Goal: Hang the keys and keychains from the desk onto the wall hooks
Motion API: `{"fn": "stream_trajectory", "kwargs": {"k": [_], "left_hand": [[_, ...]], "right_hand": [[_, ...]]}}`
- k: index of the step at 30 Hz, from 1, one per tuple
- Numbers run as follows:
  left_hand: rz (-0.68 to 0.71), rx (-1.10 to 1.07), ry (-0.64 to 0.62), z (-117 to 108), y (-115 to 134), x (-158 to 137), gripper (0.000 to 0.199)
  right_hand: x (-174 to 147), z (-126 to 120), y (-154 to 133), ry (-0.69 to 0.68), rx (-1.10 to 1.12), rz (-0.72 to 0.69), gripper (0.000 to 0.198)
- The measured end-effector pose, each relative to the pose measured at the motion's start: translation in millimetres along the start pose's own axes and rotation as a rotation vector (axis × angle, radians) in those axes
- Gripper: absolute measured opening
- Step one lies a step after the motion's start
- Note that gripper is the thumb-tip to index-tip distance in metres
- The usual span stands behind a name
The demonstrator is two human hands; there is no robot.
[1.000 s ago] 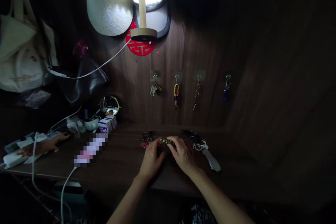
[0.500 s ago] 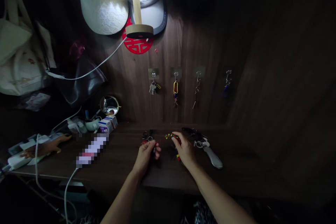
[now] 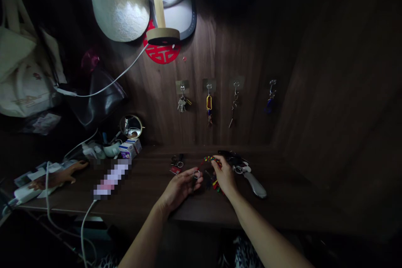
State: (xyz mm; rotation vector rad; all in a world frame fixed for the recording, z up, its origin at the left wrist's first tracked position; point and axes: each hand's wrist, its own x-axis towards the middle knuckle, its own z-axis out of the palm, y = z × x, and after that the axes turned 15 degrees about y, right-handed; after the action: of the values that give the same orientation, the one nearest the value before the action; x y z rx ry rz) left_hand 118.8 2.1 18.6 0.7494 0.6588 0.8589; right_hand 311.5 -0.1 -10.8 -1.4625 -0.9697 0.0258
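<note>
Red, yellow and green braided cord (image 3: 208, 159) pinched in right grip (image 3: 224, 175), thumb against fingers. Left grip (image 3: 181, 185) palm up, part-curled, metal ring (image 3: 197, 174) at fingertips; cannot tell if clasped. Grey handle (image 3: 256, 186) on surface (image 3: 141, 186), right of right grip.

One head-worn view, facing forward and down
From above the front of the desk (image 3: 147, 184), it looks along the person's forearms (image 3: 256, 224) to the left hand (image 3: 180, 186) and right hand (image 3: 225, 176), near and low at centre; the wall (image 3: 220, 58) stands farther back, facing it.
</note>
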Motion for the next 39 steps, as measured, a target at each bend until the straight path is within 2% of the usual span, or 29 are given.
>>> {"fn": "stream_trajectory", "kwargs": {"k": [8, 13, 20, 32, 39], "left_hand": [[0.081, 0.052, 0.058, -1.9, -2.7, 1.5, 0.036], [0.131, 0.044, 0.06, -3.1, -6.7, 4.5, 0.049], [0.247, 0.135, 0.21, -1.2, -10.9, 6.4, 0.053], [0.256, 0.113, 0.312, 1.9, -10.6, 5.4, 0.04], [0.251, 0.112, 0.316, 3.0, -9.6, 4.1, 0.036]], "right_hand": [[-0.5, 0.1, -0.5, 0.012, 0.054, 0.027, 0.034], [-0.7, -1.3, -3.7, 0.014, 0.061, 0.048, 0.034], [-1.1, -2.0, -5.0, 0.018, 0.067, 0.058, 0.033], [-1.2, -1.3, -1.3, 0.002, 0.054, 0.029, 0.034], [-2.6, -2.6, -5.9, -0.001, 0.049, 0.023, 0.033]]}}
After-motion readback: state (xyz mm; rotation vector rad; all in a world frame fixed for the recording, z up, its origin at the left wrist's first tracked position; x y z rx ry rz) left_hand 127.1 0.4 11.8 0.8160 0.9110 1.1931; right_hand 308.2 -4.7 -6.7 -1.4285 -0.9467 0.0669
